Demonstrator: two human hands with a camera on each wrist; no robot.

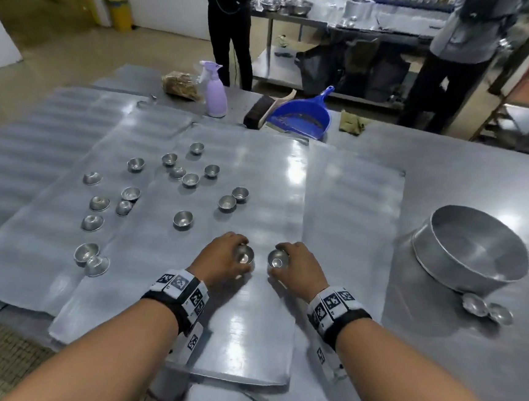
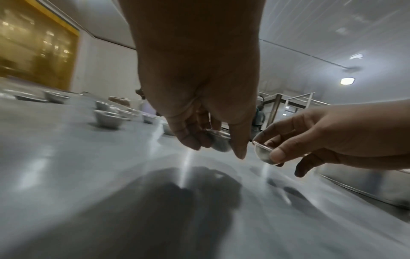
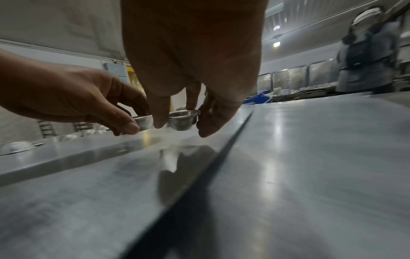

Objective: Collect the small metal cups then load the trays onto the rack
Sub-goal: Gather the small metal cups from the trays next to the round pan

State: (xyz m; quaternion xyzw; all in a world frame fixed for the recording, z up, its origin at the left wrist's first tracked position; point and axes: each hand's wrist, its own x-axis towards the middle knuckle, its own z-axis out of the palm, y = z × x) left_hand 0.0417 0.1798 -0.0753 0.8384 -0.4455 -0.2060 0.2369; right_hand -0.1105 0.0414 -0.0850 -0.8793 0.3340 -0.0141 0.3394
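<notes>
My left hand (image 1: 224, 257) pinches a small metal cup (image 1: 244, 255) just above the flat tray (image 1: 259, 174) in front of me. My right hand (image 1: 297, 267) pinches a second small cup (image 1: 277, 259) right beside it. The left wrist view shows the left cup (image 2: 219, 142) between thumb and fingers, with the right cup (image 2: 264, 154) close by. In the right wrist view both cups (image 3: 183, 120) hang clear of the tray. Several more small cups (image 1: 183, 219) lie scattered over the trays to the left and centre.
A large round metal pan (image 1: 473, 247) sits at the right with two small cups (image 1: 487, 307) beside it. At the table's far edge stand a purple spray bottle (image 1: 215, 92), a brush and a blue dustpan (image 1: 302, 114). Two people stand beyond the table.
</notes>
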